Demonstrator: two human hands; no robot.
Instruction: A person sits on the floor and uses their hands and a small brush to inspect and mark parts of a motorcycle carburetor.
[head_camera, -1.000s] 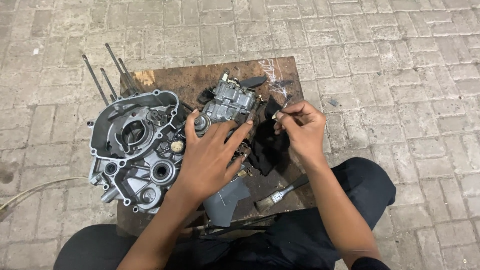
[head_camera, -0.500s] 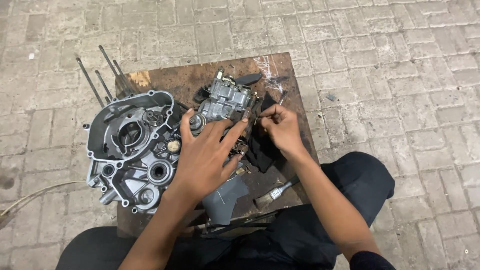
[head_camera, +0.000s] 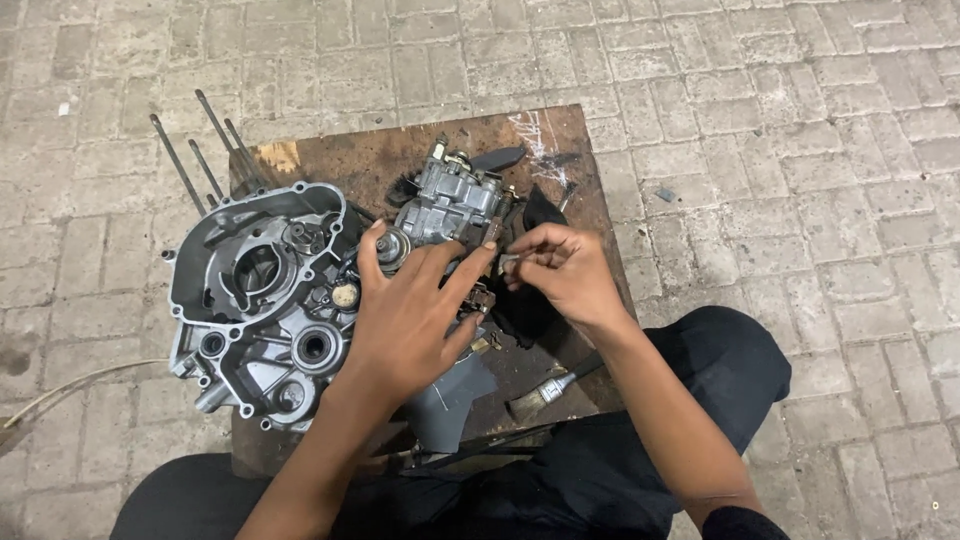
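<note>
Carburettor (head_camera: 455, 200), grey cast metal, sits upper centre of the frame on a stained wooden table (head_camera: 590, 150), just right of the big crankcase half (head_camera: 260, 300). Left hand (head_camera: 405, 310) is laid over its lower side, fingers spread apart and pressing down on the body and on a round fitting at its left; it steadies rather than grips.

Right hand (head_camera: 565, 270), centre-right, has thumb and forefinger pinched together on a small metal part (head_camera: 508, 263) at the carburettor's right edge. What the part is cannot be told at this size.

Judgement on doing this well: keep the left palm firm so the body does not rock, bring the small part in square to its seat, and turn or press with fingertips only. Forcing it at a tilt could damage soft cast metal. A dropped piece would likely vanish among the black rags (head_camera: 530, 300) under the right hand.

Around: long studs (head_camera: 200, 150) stick out at upper left; a paintbrush (head_camera: 545, 392) lies lower centre beside a grey sheet (head_camera: 450, 395). Paving bricks (head_camera: 800, 120) all round; dark trousers (head_camera: 700, 400) at the bottom.
</note>
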